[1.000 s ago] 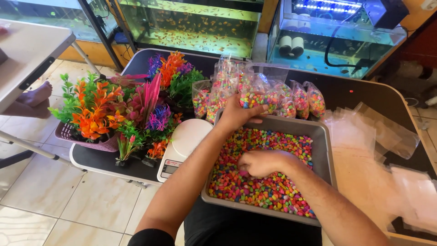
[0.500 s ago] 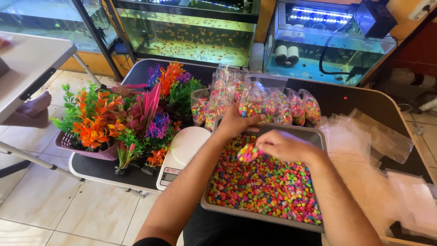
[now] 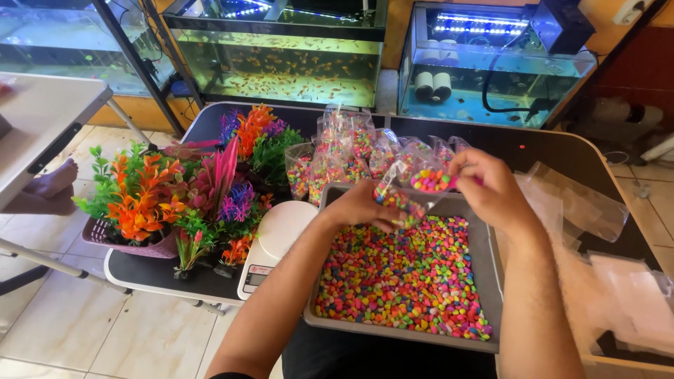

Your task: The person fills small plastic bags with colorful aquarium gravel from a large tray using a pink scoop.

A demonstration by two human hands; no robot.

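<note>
A grey tray [image 3: 491, 281] in front of me holds many small multicoloured pebbles [image 3: 407, 281]. My left hand [image 3: 361, 207] holds a clear plastic bag [image 3: 400, 196], partly filled with pebbles, above the tray's far edge. My right hand [image 3: 488, 186] is raised at the bag's mouth with a handful of coloured pebbles [image 3: 432, 181] in its fingers. Several filled pebble bags [image 3: 351, 151] stand behind the tray.
A white kitchen scale [image 3: 274, 242] sits left of the tray. Colourful plastic aquarium plants [image 3: 182, 196] stand at the left of the black table. Empty clear bags [image 3: 597, 210] lie at the right. Fish tanks [image 3: 281, 63] line the back. A person's bare foot [image 3: 53, 179] shows at far left.
My right hand has risen out of the tray with a handful of pebbles and moved to the mouth of the bag held by my left hand.
</note>
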